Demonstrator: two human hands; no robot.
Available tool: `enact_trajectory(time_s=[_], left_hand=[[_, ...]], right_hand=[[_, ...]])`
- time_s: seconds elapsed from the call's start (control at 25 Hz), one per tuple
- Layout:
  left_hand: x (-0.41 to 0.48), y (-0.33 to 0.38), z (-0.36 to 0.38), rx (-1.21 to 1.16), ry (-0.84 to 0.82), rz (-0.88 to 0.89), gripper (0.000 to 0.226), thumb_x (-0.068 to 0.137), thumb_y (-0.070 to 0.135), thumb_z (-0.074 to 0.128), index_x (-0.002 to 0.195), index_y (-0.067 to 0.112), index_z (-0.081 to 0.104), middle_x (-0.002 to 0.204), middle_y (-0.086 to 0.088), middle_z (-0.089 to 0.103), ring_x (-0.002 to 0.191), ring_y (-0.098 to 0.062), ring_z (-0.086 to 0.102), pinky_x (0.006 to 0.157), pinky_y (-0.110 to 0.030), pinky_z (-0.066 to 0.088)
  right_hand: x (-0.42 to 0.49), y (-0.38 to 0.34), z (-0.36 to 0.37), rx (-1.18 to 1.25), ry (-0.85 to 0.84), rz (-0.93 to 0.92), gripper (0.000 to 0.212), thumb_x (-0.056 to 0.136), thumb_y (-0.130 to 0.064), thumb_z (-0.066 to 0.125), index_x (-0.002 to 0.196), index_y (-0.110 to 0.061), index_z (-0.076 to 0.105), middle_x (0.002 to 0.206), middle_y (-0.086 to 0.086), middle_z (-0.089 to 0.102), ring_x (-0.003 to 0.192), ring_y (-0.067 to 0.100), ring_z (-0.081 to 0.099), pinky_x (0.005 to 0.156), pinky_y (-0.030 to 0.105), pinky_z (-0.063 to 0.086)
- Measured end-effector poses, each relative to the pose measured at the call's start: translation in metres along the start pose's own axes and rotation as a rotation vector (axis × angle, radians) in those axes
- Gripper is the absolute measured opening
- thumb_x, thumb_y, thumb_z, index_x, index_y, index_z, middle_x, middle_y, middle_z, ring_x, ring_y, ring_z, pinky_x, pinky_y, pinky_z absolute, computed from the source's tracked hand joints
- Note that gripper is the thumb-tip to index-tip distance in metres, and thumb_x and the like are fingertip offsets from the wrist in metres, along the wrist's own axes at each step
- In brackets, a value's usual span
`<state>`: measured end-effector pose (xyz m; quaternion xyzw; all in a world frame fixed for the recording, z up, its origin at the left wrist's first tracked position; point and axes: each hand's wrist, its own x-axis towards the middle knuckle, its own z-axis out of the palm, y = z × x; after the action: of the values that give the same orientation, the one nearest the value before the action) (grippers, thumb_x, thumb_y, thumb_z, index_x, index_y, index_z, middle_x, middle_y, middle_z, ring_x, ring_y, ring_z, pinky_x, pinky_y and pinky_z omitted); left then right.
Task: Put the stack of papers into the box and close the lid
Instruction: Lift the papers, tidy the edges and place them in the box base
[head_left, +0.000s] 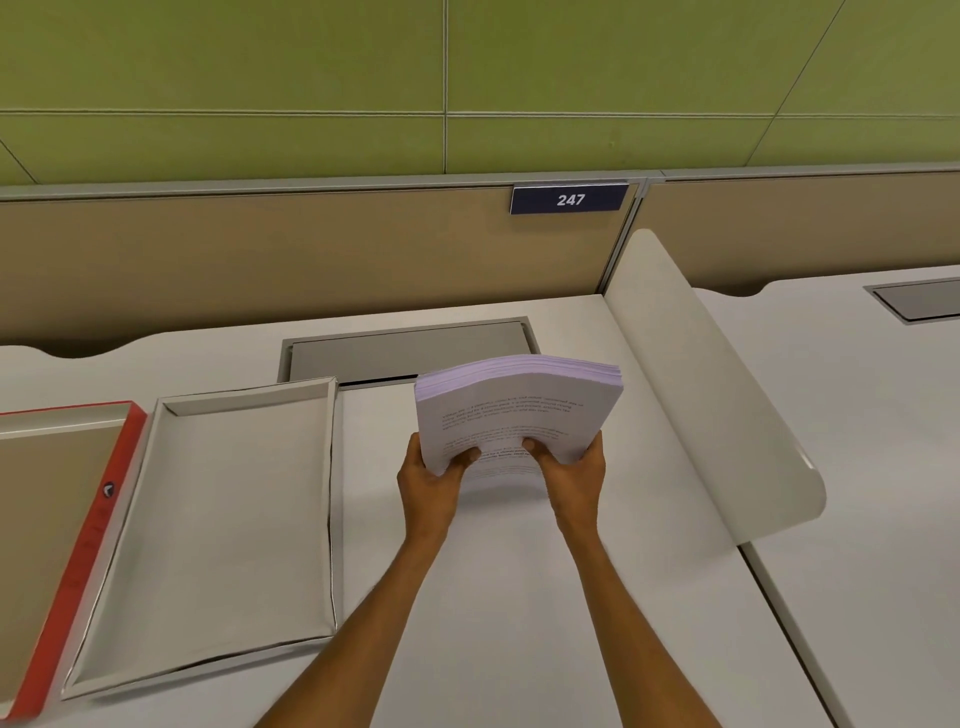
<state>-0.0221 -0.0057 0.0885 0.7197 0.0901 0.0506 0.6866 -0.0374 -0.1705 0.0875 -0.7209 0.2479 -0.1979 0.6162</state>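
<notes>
Thick stack of white printed papers (519, 410) held above the white desk (519, 571), right of the open white cardboard box tray (218, 519). Long axis running away from the body, far end tipped up, top sheet bowed. Left hand (431, 478) and right hand (571, 470) clamped on the near short edge, thumbs on top, fingers hidden underneath. Red-edged box lid (78, 530) at far left, cut off by frame. Print too blurred to read.

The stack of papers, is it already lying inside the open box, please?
No, both hands hold the stack of papers above the desk, right of the empty box.
</notes>
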Motion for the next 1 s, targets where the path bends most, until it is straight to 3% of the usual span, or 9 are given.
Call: enact_trajectory(time_s=[0.08, 0.32, 0.48, 0.6, 0.8, 1.0], left_hand=[[0.003, 0.006, -0.001, 0.023, 0.004, -0.007, 0.053, 0.072, 0.021, 0.085, 0.097, 0.059, 0.057, 0.098, 0.022, 0.066, 0.089, 0.002, 0.067, 0.064, -0.007, 0.053], [0.026, 0.028, -0.012, 0.223, -0.025, -0.055, 0.041, 0.066, 0.039, 0.087, 0.095, 0.032, 0.06, 0.091, 0.014, 0.068, 0.074, -0.005, 0.068, 0.047, -0.009, 0.05], [0.039, 0.034, -0.021, 0.379, -0.049, -0.149, 0.047, 0.068, 0.04, 0.085, 0.104, 0.018, 0.065, 0.104, -0.003, 0.073, 0.075, -0.016, 0.068, 0.056, -0.019, 0.052], [0.04, 0.033, -0.032, 0.439, -0.066, -0.187, 0.046, 0.071, 0.039, 0.083, 0.106, 0.017, 0.063, 0.112, -0.007, 0.073, 0.077, -0.018, 0.067, 0.055, -0.022, 0.051], [0.041, 0.029, -0.068, 0.449, -0.049, -0.243, 0.041, 0.07, 0.039, 0.084, 0.101, 0.019, 0.064, 0.11, -0.007, 0.075, 0.074, -0.017, 0.068, 0.055, -0.024, 0.051], [0.041, 0.026, -0.113, 0.45, -0.018, -0.283, 0.04, 0.069, 0.039, 0.085, 0.098, 0.022, 0.065, 0.108, -0.008, 0.075, 0.08, -0.025, 0.072, 0.065, -0.032, 0.058]], right_hand=[[0.0, -0.007, 0.004, -0.017, 0.017, 0.0, 0.066, 0.063, -0.021, 0.09, 0.102, -0.056, 0.049, 0.097, -0.027, 0.064, 0.092, -0.007, 0.062, 0.067, 0.01, 0.055], [0.009, -0.033, 0.009, -0.168, -0.023, 0.085, 0.06, 0.063, -0.035, 0.089, 0.102, -0.027, 0.045, 0.095, -0.014, 0.06, 0.08, 0.006, 0.064, 0.05, 0.01, 0.049], [0.013, -0.047, 0.014, -0.378, -0.069, 0.123, 0.065, 0.063, -0.04, 0.089, 0.111, -0.015, 0.051, 0.101, -0.004, 0.06, 0.086, 0.016, 0.061, 0.066, 0.021, 0.048], [0.008, -0.048, 0.024, -0.447, -0.11, 0.168, 0.067, 0.067, -0.04, 0.087, 0.115, -0.011, 0.052, 0.115, 0.007, 0.066, 0.099, 0.026, 0.066, 0.07, 0.028, 0.05], [-0.011, -0.049, 0.051, -0.459, -0.185, 0.196, 0.059, 0.071, -0.038, 0.084, 0.111, -0.013, 0.05, 0.116, 0.009, 0.066, 0.084, 0.017, 0.06, 0.068, 0.027, 0.052], [-0.042, -0.047, 0.084, -0.44, -0.235, 0.194, 0.061, 0.07, -0.037, 0.085, 0.113, -0.011, 0.05, 0.117, 0.008, 0.066, 0.096, 0.023, 0.066, 0.07, 0.027, 0.052]])
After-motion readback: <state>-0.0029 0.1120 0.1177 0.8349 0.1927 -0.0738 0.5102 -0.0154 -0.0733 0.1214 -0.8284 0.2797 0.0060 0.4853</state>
